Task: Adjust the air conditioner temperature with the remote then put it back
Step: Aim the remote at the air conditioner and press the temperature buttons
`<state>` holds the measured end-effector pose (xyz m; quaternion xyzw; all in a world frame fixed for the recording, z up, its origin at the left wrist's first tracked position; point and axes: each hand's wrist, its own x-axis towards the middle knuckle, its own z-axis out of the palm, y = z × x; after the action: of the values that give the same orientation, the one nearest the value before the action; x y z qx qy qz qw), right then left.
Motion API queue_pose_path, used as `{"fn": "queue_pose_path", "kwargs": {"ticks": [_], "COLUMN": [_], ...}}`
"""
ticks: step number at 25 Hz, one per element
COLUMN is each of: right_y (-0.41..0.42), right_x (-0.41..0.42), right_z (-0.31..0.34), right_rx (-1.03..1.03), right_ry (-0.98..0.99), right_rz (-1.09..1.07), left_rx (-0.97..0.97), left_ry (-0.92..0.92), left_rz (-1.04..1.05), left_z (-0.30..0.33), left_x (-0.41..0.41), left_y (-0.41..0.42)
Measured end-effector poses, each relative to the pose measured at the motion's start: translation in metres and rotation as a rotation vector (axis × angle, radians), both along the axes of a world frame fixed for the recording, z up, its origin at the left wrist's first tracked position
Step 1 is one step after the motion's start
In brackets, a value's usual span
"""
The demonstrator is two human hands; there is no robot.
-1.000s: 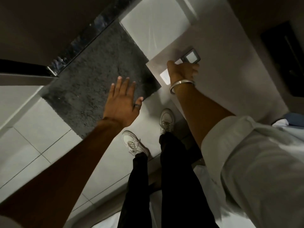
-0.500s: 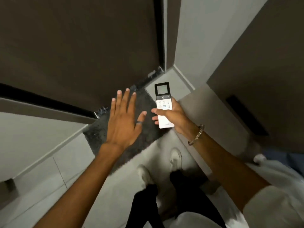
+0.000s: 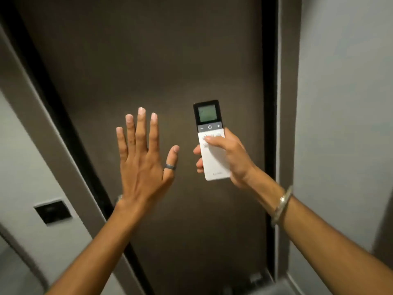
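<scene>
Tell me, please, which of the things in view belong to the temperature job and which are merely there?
For the job:
- remote, screen end up
- right hand, gripping it, thumb on the white buttons

Merely there:
- left hand, open, holding nothing
- dark door
- black wall plate
- thumb ring
- wrist bangle

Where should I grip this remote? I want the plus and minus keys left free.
Grip the remote by its plain white lower half, as the right hand does: fingers behind, thumb on front, coming from below. The screen and dark key strip sit at the top.
</scene>
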<state>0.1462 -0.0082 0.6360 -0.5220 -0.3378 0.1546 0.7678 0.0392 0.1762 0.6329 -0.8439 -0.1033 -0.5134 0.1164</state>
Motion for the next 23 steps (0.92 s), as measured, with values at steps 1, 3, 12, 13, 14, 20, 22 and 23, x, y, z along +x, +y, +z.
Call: {"fn": "queue_pose_path", "kwargs": {"ticks": [1, 3, 12, 13, 14, 20, 22, 23], "right_y": [0.007, 0.017, 0.03, 0.029, 0.028, 0.028, 0.031, 0.032], "right_x": [-0.004, -0.013, -0.051, -0.054, -0.056, -0.071, -0.076, -0.078], "right_z": [0.026, 0.067, 0.154, 0.157, 0.16, 0.179, 0.187, 0.191], "right_rx": [0.037, 0.093, 0.176, 0.183, 0.187, 0.203, 0.221, 0.236], "right_ry": [-0.033, -0.098, -0.223, -0.229, -0.24, -0.329, -0.348, -0.349], "right_rz": [0.008, 0.02, 0.031, 0.03, 0.029, 0.034, 0.029, 0.029], "left_rx": [0.029, 0.08, 0.181, 0.187, 0.194, 0.233, 0.231, 0.234], "left_ry": [-0.056, -0.155, -0.276, -0.281, -0.287, -0.317, -0.324, -0.332], "left_rz": [0.012, 0.011, 0.034, 0.036, 0.038, 0.038, 0.024, 0.019], "left_z": [0.024, 0.063, 0.15, 0.154, 0.158, 0.182, 0.19, 0.194], "left_x": [-0.003, -0.009, -0.03, -0.033, -0.035, -0.048, -0.051, -0.053], "left_y": [0.007, 0.017, 0.021, 0.02, 0.02, 0.02, 0.019, 0.019]}}
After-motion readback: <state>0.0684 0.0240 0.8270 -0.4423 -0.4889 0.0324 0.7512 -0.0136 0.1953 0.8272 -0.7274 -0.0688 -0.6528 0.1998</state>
